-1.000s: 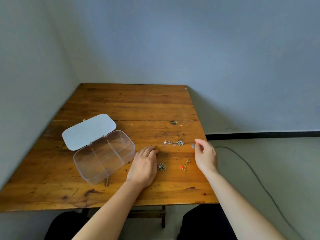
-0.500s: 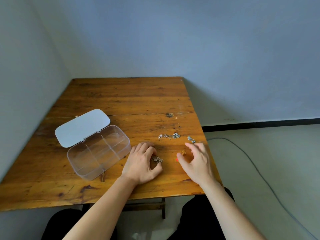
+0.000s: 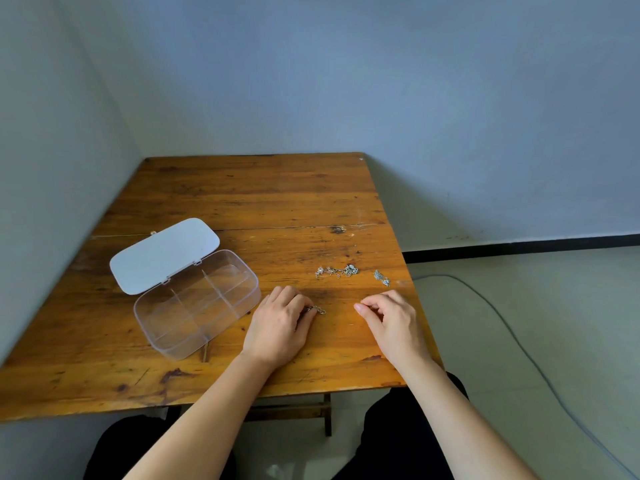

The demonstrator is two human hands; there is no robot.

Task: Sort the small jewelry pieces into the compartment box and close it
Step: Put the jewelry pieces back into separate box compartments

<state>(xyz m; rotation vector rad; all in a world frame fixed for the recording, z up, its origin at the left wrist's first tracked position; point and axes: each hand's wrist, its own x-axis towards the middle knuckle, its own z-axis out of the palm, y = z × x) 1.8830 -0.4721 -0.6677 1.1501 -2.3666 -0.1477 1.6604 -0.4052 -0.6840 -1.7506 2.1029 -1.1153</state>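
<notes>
Down on the wooden counter (image 3: 242, 188), both of the person's bare hands rest near the front edge. The left hand (image 3: 280, 323) lies knuckles up, its fingers (image 3: 304, 315) curled and pinched on the end of a small silver chain piece (image 3: 319, 310), whose links trail out to the right onto the wood. The right hand (image 3: 391, 318) sits a little apart from it, also curled, thumb and forefinger drawn together close to the surface; whether they grip anything cannot be told, since the hand covers whatever lies under it.

Farther back, between the two hands and beyond them, a tangled silver chain with a round pendant (image 3: 337, 270) lies loose on the counter, and just to its right, near the counter's right edge, rests a smaller silver piece (image 3: 381, 277) (too small to make out in detail).

The clear plastic compartment box (image 3: 197, 303) stands to the left of the left hand, near but not touching it, set at an angle to the counter edge. Its white lid (image 3: 162, 254) is hinged back flat on the far side, fully open. Thin dividers split the inside into compartments, and no jewelry shows in them. A thin cable (image 3: 512, 337) runs across the pale floor on the right.
</notes>
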